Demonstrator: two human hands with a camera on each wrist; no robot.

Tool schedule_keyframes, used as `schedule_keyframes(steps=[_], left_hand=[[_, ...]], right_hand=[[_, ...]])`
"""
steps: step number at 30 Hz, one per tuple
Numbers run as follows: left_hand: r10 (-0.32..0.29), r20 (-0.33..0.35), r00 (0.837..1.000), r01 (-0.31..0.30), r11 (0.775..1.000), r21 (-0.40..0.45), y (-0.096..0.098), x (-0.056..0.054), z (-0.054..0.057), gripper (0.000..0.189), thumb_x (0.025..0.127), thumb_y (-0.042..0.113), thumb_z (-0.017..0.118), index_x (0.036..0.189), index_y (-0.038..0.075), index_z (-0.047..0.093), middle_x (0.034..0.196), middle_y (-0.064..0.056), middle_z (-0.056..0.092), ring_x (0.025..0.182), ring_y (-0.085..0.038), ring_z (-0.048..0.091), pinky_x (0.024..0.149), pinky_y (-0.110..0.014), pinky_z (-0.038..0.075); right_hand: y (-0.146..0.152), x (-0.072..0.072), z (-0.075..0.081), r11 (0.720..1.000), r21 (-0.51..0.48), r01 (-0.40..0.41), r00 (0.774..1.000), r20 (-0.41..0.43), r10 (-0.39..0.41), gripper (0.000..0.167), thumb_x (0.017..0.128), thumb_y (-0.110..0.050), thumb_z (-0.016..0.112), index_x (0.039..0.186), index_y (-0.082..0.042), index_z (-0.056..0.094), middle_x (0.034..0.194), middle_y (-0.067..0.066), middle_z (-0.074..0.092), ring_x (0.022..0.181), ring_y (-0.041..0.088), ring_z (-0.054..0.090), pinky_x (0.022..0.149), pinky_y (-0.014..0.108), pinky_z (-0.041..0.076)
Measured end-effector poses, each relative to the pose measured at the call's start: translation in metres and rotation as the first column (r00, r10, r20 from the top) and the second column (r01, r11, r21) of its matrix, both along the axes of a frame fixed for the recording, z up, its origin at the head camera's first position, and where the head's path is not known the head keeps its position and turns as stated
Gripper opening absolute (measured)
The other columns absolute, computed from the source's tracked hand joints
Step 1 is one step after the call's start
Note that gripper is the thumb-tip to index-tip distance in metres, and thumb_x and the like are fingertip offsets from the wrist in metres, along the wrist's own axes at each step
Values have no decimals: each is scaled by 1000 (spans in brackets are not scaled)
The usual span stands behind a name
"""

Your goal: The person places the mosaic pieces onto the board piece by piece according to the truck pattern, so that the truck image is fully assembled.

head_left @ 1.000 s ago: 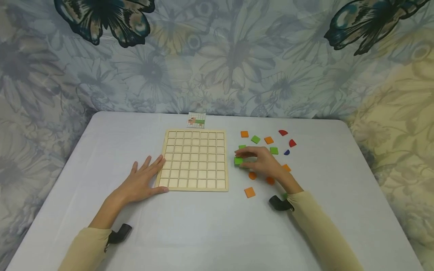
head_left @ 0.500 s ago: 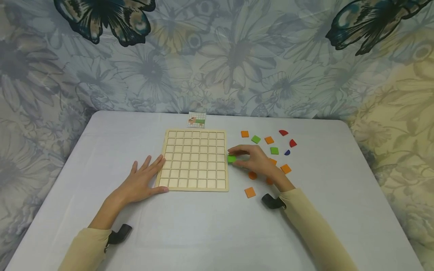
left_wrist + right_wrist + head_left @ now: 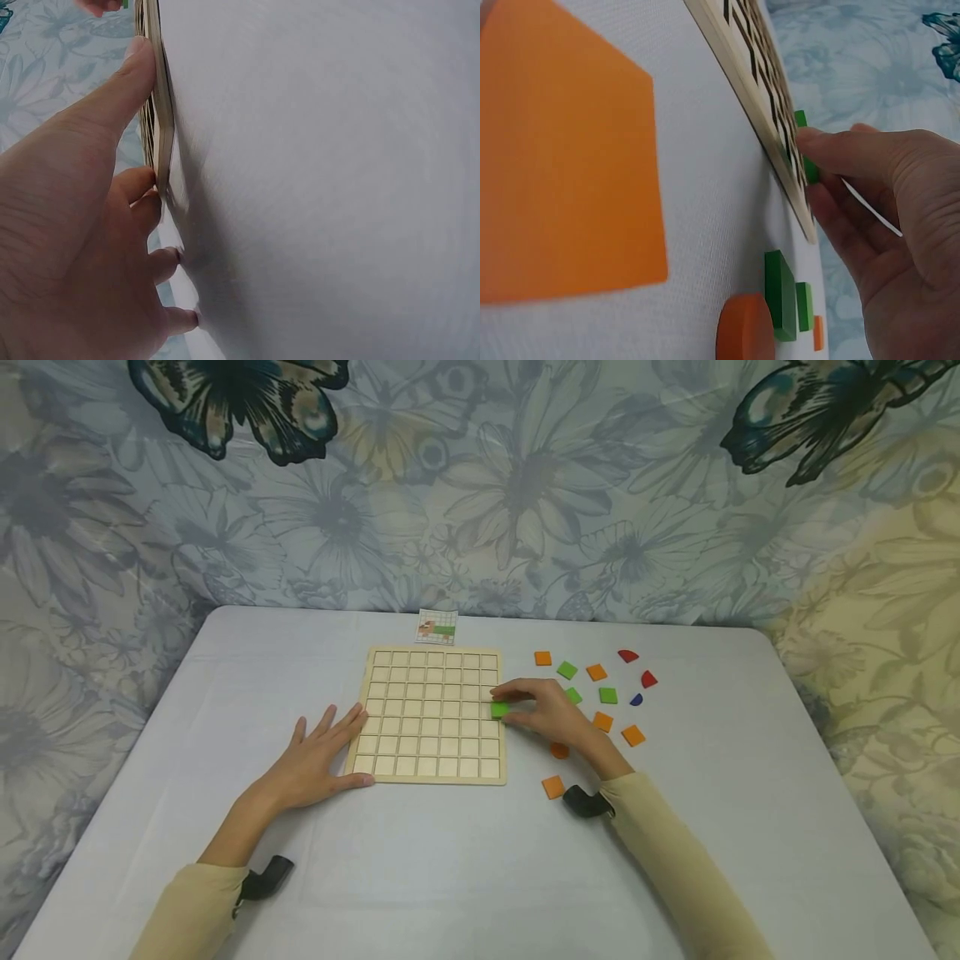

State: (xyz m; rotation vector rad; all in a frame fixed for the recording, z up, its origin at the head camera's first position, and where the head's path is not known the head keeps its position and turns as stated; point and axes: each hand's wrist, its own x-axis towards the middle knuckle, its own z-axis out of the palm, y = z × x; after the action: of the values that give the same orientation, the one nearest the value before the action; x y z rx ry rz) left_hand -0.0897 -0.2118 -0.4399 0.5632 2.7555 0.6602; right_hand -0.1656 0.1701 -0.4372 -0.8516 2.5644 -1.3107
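A wooden grid board (image 3: 427, 780) lies flat in the middle of the white table. Above its right rim, a green square tile (image 3: 498, 711) is pinched between the thumb and fingers of my right hand (image 3: 551, 712). The right wrist view shows this green tile (image 3: 811, 171) partly covered by the thumb. With fingers spread, my left hand (image 3: 315, 762) rests at the board's left edge, its thumb by the lower left corner. In the left wrist view, the left thumb (image 3: 124, 90) lies along the board's edge (image 3: 161, 97).
Right of the board lie loose orange pieces (image 3: 633, 736), green squares (image 3: 608, 695), red wedges (image 3: 627, 656) and a small blue piece (image 3: 637, 699). Behind the board lies a printed pattern card (image 3: 437, 627). A floral cloth (image 3: 525, 493) hangs along the table's far edge.
My right hand has moved left with the green square tile, from among the loose pieces to over the board's right rim. The left hand has stayed in place.
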Motion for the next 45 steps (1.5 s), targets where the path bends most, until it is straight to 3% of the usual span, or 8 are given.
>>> schedule_keyframes(steps=[6,24,37,45], left_hand=[[3,2,1000,-3,1000,-2,2,0,0,101,82,61,68,156,10,23,163,-8,16,148,-42,4,111,-69,-4],[4,0,1000,-4,1000,-1,3,-1,-2,102,81,64,67,157,10,23,163,-7,15,148,-42,4,111,-69,-5],[10,0,1000,-10,1000,7,4,0,-1,102,81,61,69,156,10,23,163,-8,15,148,-42,4,112,-68,-5],[9,0,1000,-9,1000,11,3,1,0,101,82,59,69,156,9,23,163,-8,16,148,-42,4,111,-69,-5]], right_hand=[[-6,-1,-2,998,60,5,1000,-17,-4,39,81,-5,79,118,-6,70,114,2,71,107,17,66,95,35,51],[-12,-1,-3,993,114,-10,999,-42,15,37,82,-4,79,118,-7,70,115,3,71,106,16,65,93,34,52],[-11,2,0,996,93,6,999,-51,-1,37,81,-5,80,117,-6,70,115,4,71,107,18,66,92,34,52],[-2,8,4,999,16,41,999,-34,-40,38,81,-5,79,118,-4,69,114,5,71,107,20,66,94,37,52]])
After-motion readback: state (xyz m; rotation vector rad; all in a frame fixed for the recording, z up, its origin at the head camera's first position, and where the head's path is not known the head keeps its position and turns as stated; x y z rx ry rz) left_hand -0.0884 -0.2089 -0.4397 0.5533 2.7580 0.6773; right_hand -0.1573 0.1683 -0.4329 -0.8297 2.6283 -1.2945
